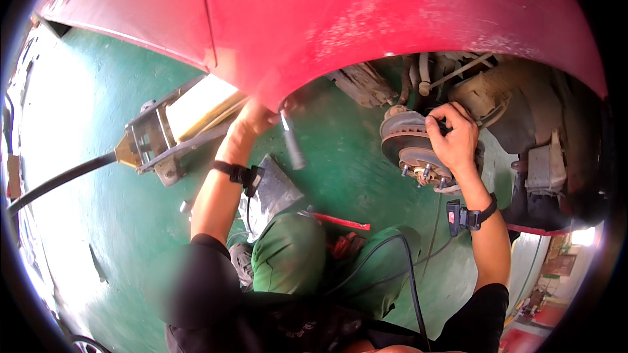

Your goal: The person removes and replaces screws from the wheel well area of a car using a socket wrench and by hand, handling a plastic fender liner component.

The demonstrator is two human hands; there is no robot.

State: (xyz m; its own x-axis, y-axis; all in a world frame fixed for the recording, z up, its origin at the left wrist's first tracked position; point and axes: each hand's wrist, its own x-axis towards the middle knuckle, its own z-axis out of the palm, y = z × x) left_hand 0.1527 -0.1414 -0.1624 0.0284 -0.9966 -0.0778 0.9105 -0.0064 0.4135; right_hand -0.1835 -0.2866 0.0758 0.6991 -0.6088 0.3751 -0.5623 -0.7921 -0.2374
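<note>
My left hand [258, 116] is raised at the lower edge of a red car fender [275, 46], its fingers closed and partly blurred. From these fingers hangs a tool with a grey handle [294, 147] and a bright metal shank; its kind is unclear. My right hand [456, 138] reaches into the wheel opening, at the rear side of a rusty brake disc [412, 136] with bare wheel studs. Its thumb and fingers are curled together, and whatever is between them is hidden. A brownish metal part [481, 95] lies just beyond the fingers.
A yellow floor jack [134, 147] with a long black handle stands under the car at left. A clear plastic sheet [275, 189] and a red strip-like object [340, 221] lie by my knees. A black cable [411, 268] runs across my lap. Dark bodywork [543, 163] hangs at right.
</note>
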